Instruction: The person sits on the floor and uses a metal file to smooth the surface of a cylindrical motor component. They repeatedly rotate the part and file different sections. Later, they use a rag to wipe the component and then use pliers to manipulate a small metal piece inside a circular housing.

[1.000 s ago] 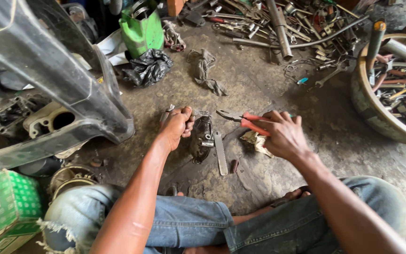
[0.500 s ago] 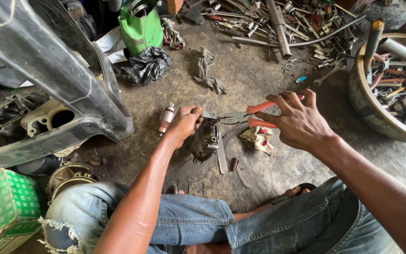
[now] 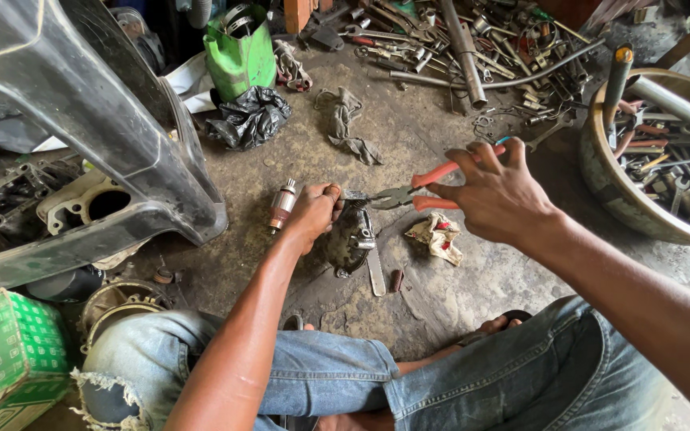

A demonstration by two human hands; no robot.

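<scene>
Both hands work a dark metal motor housing [image 3: 350, 239] on the stained concrete floor [image 3: 441, 120].

The left hand [image 3: 313, 214] presses down on the housing's upper left edge, fingers curled over it. The right hand [image 3: 498, 191] wraps the handles of red-handled steel pliers [image 3: 413, 191], whose tips meet the top of the housing. A small copper-wound armature [image 3: 283, 205] lies just beside the left hand. A crumpled red-and-white rag [image 3: 437, 237] lies near the housing's right side, and a flat steel wrench [image 3: 375, 273] lies just below it.
</scene>
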